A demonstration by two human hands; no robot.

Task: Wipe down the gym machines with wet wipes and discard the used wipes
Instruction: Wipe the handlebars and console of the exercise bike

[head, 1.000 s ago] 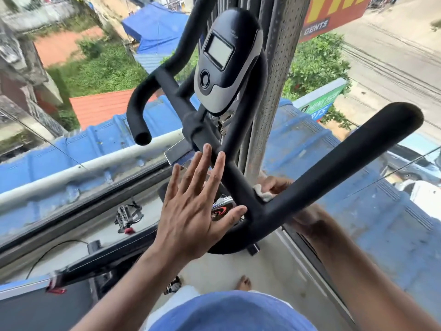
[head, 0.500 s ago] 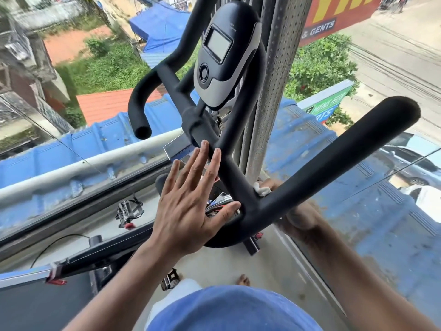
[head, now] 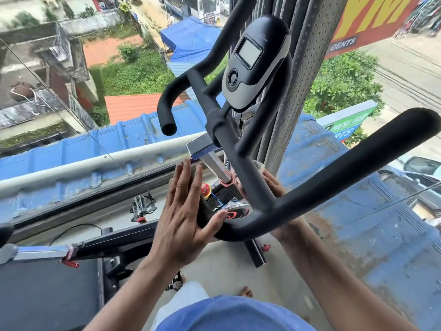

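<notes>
The exercise bike's black foam handlebar point(head: 334, 173) fills the middle of the view, with its grey and black console point(head: 253, 63) above. My left hand point(head: 183, 216) is flat with straight fingers beside the bar's lower bend, and its thumb touches the foam. My right hand point(head: 274, 185) reaches from behind the central stem and grips a white wet wipe point(head: 260, 166) against it. The stem hides most of that hand and most of the wipe.
A glass window wall stands just beyond the bike, with a perforated metal column point(head: 293, 103) behind the console. Below are a red knob point(head: 205, 189), the flywheel point(head: 235, 211), a pedal point(head: 140, 209) and a black frame rail point(head: 114, 244). My bare foot point(head: 245, 292) is on the floor.
My right hand has slid the wipe a little higher along the stem. My left hand stays flat beside the bar. The view has shifted slightly.
</notes>
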